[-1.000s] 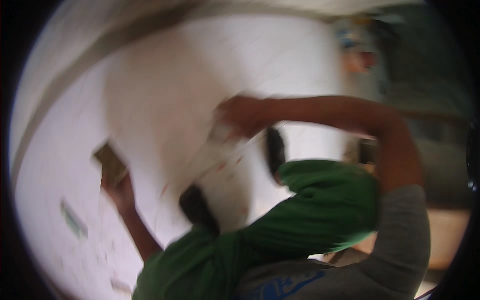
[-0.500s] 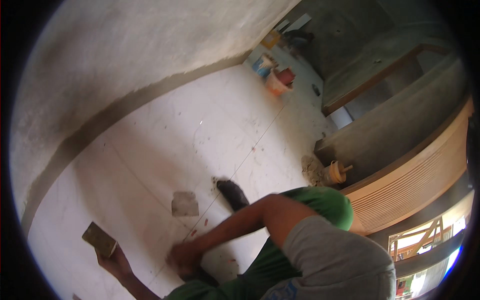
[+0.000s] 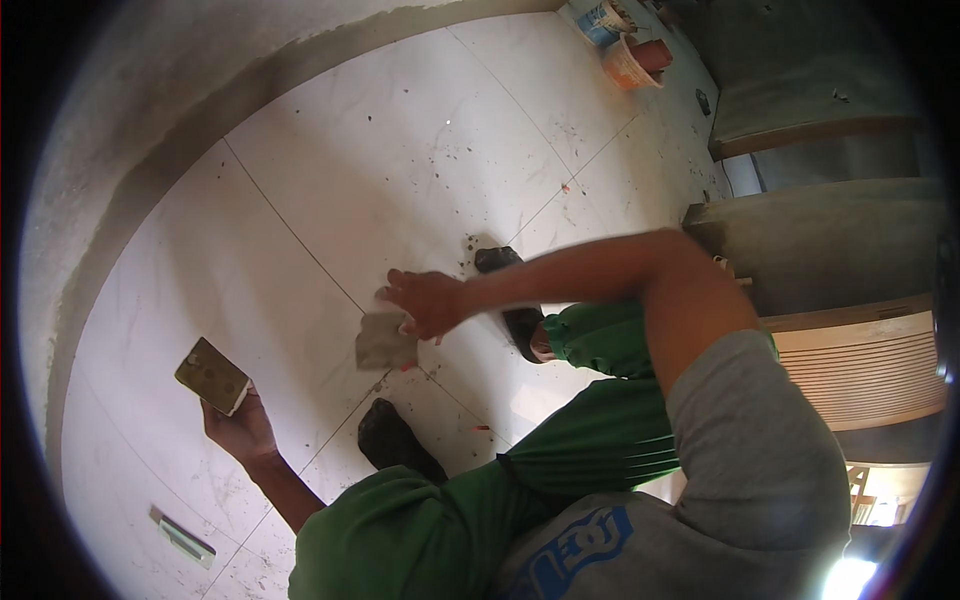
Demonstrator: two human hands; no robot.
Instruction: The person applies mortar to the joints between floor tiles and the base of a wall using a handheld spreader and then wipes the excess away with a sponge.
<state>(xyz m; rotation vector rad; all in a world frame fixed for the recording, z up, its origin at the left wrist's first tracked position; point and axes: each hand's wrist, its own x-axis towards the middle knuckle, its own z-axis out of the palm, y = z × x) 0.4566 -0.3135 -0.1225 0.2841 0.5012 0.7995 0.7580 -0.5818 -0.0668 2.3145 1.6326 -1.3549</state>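
My left hand (image 3: 243,428) is closed round the lower end of a flat, rectangular olive-brown block (image 3: 212,375). The block has a pale edge and roundish darker marks on its face, and is held up above the floor. Stretched out across my knees, my right arm brings my right hand (image 3: 430,303) over a grey, roughly square flat piece (image 3: 385,345) lying on the pale tiles. Its fingers are apart with nothing seen between them, and it partly covers the piece's upper right corner. Whether it touches the piece I cannot tell. Small red bits (image 3: 408,366) lie beside the piece.
A flat tool with a light handle (image 3: 183,537) lies at lower left. My dark-covered feet (image 3: 395,435) flank the grey piece. An orange bucket (image 3: 632,65) and a blue one (image 3: 603,22) stand far off, near the grey wall's end. A slatted wooden panel (image 3: 860,370) is at right.
My right hand has gone from low by my near foot to over the grey piece, its fingers now spread. The view has tilted downward. My left hand still holds the block.
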